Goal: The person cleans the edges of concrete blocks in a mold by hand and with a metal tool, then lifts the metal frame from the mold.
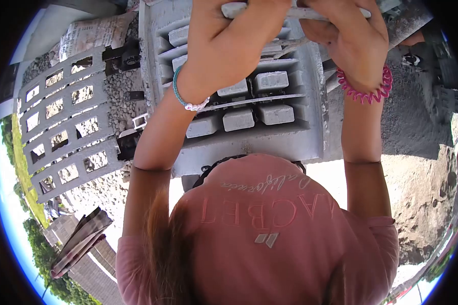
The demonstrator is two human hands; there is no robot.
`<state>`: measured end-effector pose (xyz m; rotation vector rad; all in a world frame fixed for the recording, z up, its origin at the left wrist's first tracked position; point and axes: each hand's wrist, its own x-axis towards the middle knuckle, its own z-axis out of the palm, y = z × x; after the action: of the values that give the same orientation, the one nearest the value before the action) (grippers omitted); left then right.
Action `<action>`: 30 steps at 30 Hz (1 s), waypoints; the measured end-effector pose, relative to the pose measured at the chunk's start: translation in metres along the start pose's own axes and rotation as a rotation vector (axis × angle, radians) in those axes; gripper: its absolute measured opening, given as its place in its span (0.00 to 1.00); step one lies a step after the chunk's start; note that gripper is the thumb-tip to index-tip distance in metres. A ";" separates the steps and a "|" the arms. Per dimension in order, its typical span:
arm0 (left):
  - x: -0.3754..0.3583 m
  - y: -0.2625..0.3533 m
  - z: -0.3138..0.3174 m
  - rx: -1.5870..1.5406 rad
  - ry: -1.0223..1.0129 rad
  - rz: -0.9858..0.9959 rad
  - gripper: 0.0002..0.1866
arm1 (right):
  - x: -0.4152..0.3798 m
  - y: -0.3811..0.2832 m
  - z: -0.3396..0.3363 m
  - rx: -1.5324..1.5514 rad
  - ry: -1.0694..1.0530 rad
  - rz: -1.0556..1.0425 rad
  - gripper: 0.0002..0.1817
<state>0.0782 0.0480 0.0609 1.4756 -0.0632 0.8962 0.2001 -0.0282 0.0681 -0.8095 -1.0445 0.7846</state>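
My left hand (229, 51), wearing a teal bracelet (176, 89), is closed around a grey, cement-crusted bar (305, 12) at the top of view. My right hand (359, 46), with a pink coil band (364, 91) at the wrist, grips the same bar farther right. Below the hands lies a grey metal block mould (249, 140) with rows of rectangular pieces (238, 118) between thin plates (257, 101). My left hand and forearm cover part of its left side. The fingertips of both hands are mostly hidden or cut off by the frame.
A grey grid-like panel with square openings (71, 96) stands to the left, with gravel (121, 96) beside it. Dark grey sandy mix (409, 119) lies at right, beside paler rough ground (427, 198). A striped cloth (81, 241) is at lower left.
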 end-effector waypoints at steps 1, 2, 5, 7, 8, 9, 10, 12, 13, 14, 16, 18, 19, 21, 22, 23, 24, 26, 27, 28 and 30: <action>-0.003 -0.007 -0.002 0.002 -0.008 -0.002 0.14 | 0.000 -0.007 0.004 -0.020 0.054 0.020 0.12; -0.002 -0.011 -0.003 0.007 -0.023 -0.009 0.14 | 0.000 -0.015 0.008 -0.038 0.107 0.041 0.12; 0.003 -0.018 -0.010 0.016 -0.073 -0.045 0.14 | 0.017 -0.038 0.005 -0.041 0.105 0.008 0.13; 0.009 -0.021 -0.018 0.010 -0.083 -0.064 0.15 | 0.030 -0.037 -0.019 0.034 0.016 -0.008 0.14; 0.015 -0.022 -0.023 0.009 -0.093 -0.068 0.15 | 0.035 -0.036 -0.027 0.060 -0.012 -0.005 0.14; 0.021 -0.021 -0.024 0.001 -0.108 -0.055 0.15 | 0.041 -0.035 -0.034 0.079 -0.039 0.001 0.15; 0.029 -0.021 -0.024 -0.009 -0.119 -0.050 0.15 | 0.044 -0.036 -0.037 0.093 -0.062 0.012 0.15; 0.038 -0.022 -0.021 -0.024 -0.129 -0.050 0.15 | 0.049 -0.033 -0.042 0.125 -0.089 0.051 0.16; 0.044 -0.026 -0.018 -0.026 -0.134 -0.059 0.16 | 0.051 -0.030 -0.045 0.143 -0.096 0.076 0.17; 0.049 -0.028 -0.015 -0.030 -0.145 -0.058 0.16 | 0.052 -0.028 -0.047 0.158 -0.106 0.095 0.17; 0.057 -0.036 -0.010 -0.026 -0.155 -0.040 0.16 | 0.053 -0.024 -0.050 0.200 -0.117 0.135 0.18; 0.058 -0.045 -0.005 -0.019 -0.173 -0.033 0.17 | 0.050 -0.019 -0.052 0.143 -0.140 0.106 0.19; 0.057 -0.046 -0.003 -0.011 -0.173 -0.030 0.17 | 0.050 -0.018 -0.053 0.177 -0.182 0.105 0.19; 0.054 -0.047 0.004 0.004 -0.158 -0.025 0.18 | 0.050 -0.016 -0.054 0.221 -0.247 0.107 0.18; 0.055 -0.047 0.006 0.007 -0.147 -0.019 0.18 | 0.049 -0.014 -0.053 0.213 -0.247 0.105 0.18; 0.057 -0.048 0.009 0.010 -0.136 -0.014 0.18 | 0.048 -0.015 -0.052 0.201 -0.241 0.097 0.18; 0.060 -0.048 0.011 0.009 -0.125 -0.003 0.18 | 0.047 -0.016 -0.053 0.180 -0.229 0.087 0.17; 0.065 -0.048 0.017 0.014 -0.103 0.008 0.19 | 0.046 -0.018 -0.055 0.133 -0.196 0.054 0.16; 0.069 -0.048 0.019 0.016 -0.091 0.017 0.19 | 0.045 -0.020 -0.057 0.103 -0.179 0.035 0.16; 0.072 -0.048 0.021 0.020 -0.077 0.024 0.20 | 0.044 -0.022 -0.059 0.072 -0.160 0.013 0.15; 0.077 -0.045 0.027 0.024 -0.043 0.038 0.20 | 0.040 -0.025 -0.065 -0.004 -0.118 -0.026 0.14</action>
<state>0.1686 0.0683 0.0698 1.5210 -0.1129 0.8982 0.2769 -0.0183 0.0877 -0.7585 -1.1592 0.8159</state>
